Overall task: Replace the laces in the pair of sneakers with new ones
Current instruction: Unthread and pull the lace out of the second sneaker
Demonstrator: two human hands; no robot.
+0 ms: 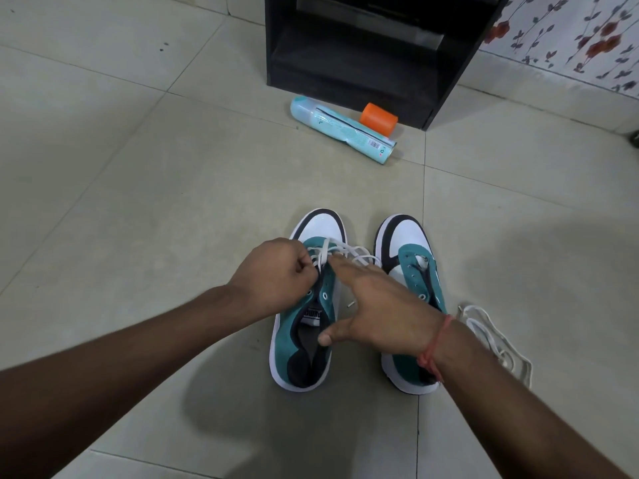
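Pinching the white lace [332, 252] in my curled left hand [276, 271], I worked over the left sneaker [304, 340] on the tiled floor [138, 202]. My right hand [377, 305] lay flat and relaxed across that shoe, forefinger touching the lace, thumb at the collar. Just beside it stood the right sneaker [411, 250], eyelets bare. Further right, a loose lace [494, 337] lay on the floor.

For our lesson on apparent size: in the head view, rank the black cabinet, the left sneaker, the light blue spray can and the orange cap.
1. black cabinet
2. left sneaker, nearer the camera, so unsure
3. light blue spray can
4. orange cap
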